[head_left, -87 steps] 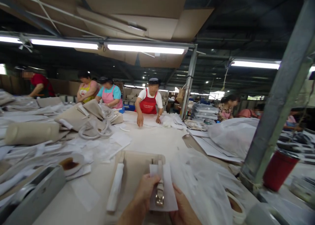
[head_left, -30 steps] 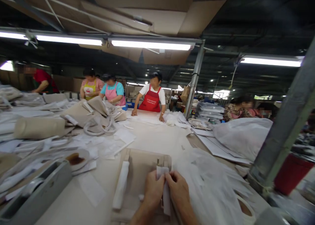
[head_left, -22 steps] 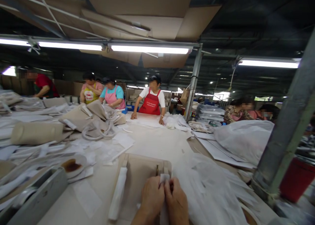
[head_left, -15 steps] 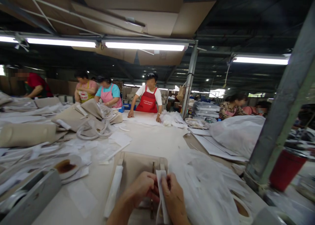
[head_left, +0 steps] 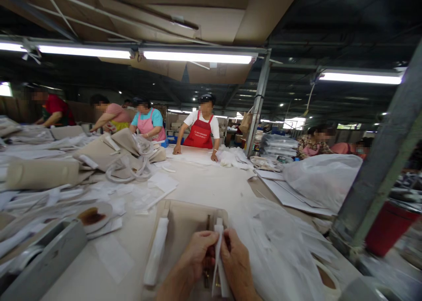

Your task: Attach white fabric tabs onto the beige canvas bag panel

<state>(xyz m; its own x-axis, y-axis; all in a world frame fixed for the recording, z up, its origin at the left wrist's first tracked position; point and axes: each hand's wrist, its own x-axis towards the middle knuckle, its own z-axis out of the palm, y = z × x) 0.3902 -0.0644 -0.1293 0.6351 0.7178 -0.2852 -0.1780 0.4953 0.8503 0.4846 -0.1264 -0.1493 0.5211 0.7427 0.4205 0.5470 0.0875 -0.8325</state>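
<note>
A beige bag point(head_left: 187, 215) lies flat on the table in front of me, with a dark metal-looking zipper point(head_left: 208, 224) running along it. White wrapping covers a strap point(head_left: 156, 252) on its left side. On the right side, a folded white wrapping strip point(head_left: 218, 244) stands around another strap, its lower end hanging apart in two layers. My left hand point(head_left: 199, 250) pinches the strip's left edge between thumb and fingers. From the other side, my right hand point(head_left: 235, 257) grips the same strip, thumb towards me. Some fingertips are hidden behind the strip.
A grey tape dispenser point(head_left: 49, 259) stands at lower left, near loose white sheets. Beige bags point(head_left: 108, 149) are heaped behind it. Thin clear plastic point(head_left: 277, 244) lies to my right, beside a tape roll point(head_left: 329, 279) and a metal post point(head_left: 379, 151). A person in a red apron point(head_left: 199, 134) leans across the table's far end.
Both hands still hold the white strip, pinching it close together near its upper part. The view has shifted slightly. A person at far left-centre has leaned over with an arm extended.
</note>
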